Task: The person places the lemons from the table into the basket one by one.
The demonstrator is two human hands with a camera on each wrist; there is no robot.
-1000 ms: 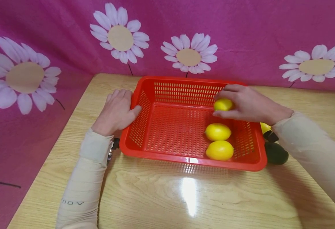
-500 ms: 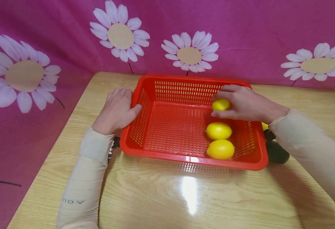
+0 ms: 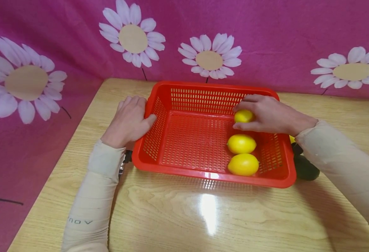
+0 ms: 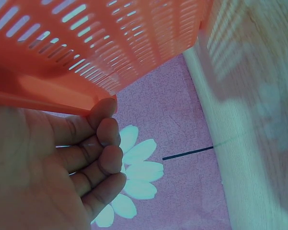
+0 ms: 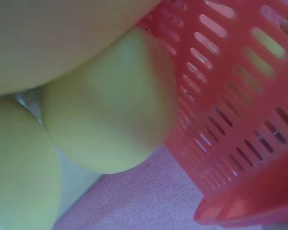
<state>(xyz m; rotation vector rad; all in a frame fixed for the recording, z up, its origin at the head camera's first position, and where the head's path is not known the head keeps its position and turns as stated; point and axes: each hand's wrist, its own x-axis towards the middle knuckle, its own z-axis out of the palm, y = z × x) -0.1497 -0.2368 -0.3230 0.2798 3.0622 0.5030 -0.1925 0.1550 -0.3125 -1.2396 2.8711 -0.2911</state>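
Note:
A red plastic basket (image 3: pixel 190 140) stands on the table. My left hand (image 3: pixel 129 122) grips its left rim, thumb inside the wall; in the left wrist view the fingertips (image 4: pixel 108 132) curl up by the rim from outside. My right hand (image 3: pixel 263 113) reaches over the basket's far right corner and holds a lemon (image 3: pixel 243 116) between thumb and fingers. In front of it, two more lemons, one (image 3: pixel 241 144) behind the other (image 3: pixel 243 164), lie in a row along the right side. Close up, the right wrist view shows yellow fruit (image 5: pixel 110 105) beside the slotted red wall (image 5: pixel 221 96).
Outside the basket's right wall lie a dark green rounded thing (image 3: pixel 306 168) and part of something yellow (image 3: pixel 292 139), half hidden by the right sleeve. A pink cloth (image 3: pixel 266 28) with white daisies hangs behind the wooden table (image 3: pixel 159 217).
My right hand and its lemon have shifted slightly left inside the basket. The left hand stays on the rim, and the other two lemons keep their places.

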